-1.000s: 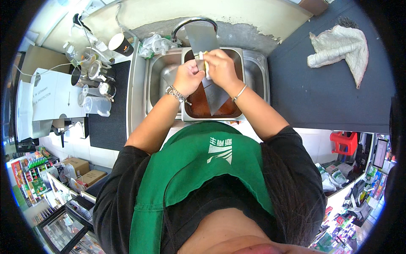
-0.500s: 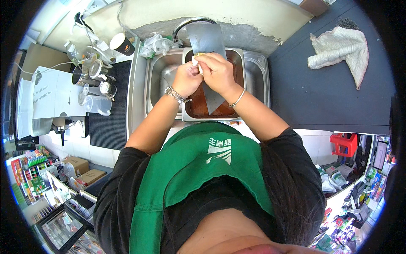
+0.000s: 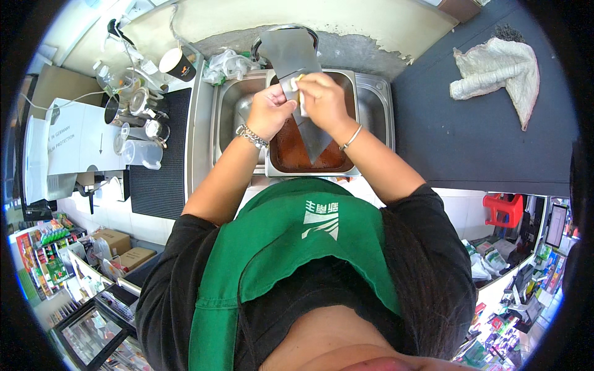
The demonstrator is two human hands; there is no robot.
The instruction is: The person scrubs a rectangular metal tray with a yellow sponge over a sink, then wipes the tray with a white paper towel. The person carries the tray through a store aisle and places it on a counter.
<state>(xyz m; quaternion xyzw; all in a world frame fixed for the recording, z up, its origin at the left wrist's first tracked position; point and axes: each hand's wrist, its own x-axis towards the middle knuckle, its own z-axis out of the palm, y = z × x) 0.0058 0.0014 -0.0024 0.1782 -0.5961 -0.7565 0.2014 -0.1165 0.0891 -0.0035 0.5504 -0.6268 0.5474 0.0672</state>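
Note:
My left hand is closed on the edge of a long grey metal sheet, its thumb on the near face. The sheet slants over the sink, with a wide far end near the faucet and a pointed near end. My right hand pinches a small white and yellow wiping pad against the sheet, right of my left hand. Fingers hide part of the pad, so I cannot tell whether it is sponge or cloth. Beneath is a metal basin holding reddish-brown liquid.
A curved faucet rises behind the sheet, beside crumpled plastic bags. Left stand clear pitchers, metal cups and a black paper cup near a ribbed black mat. A pale cloth lies on the dark counter at right.
My hands have drawn slightly apart, the left one leftward and the right one to the right. The sheet's far end has swung left, and more of the white pad shows.

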